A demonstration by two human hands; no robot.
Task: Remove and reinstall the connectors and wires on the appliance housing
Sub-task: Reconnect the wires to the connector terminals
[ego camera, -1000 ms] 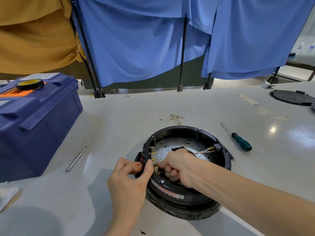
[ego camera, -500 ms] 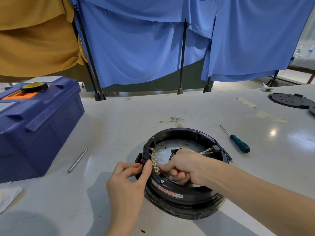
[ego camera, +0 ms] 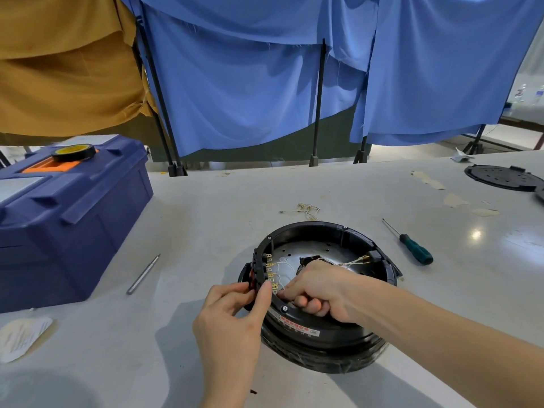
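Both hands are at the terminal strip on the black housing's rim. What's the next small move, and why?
Probably a gentle pull straight along the nearest brass tab with the right hand, whose fingertips pinch there. The left hand grips the terminal block on the rim of the housing, so it looks braced.

The right hand (ego camera: 321, 287) hides what its fingers (ego camera: 307, 304) pinch.

right hand (ego camera: 319, 290) loosened from fist, now pinching lowest connector (ego camera: 275, 287)
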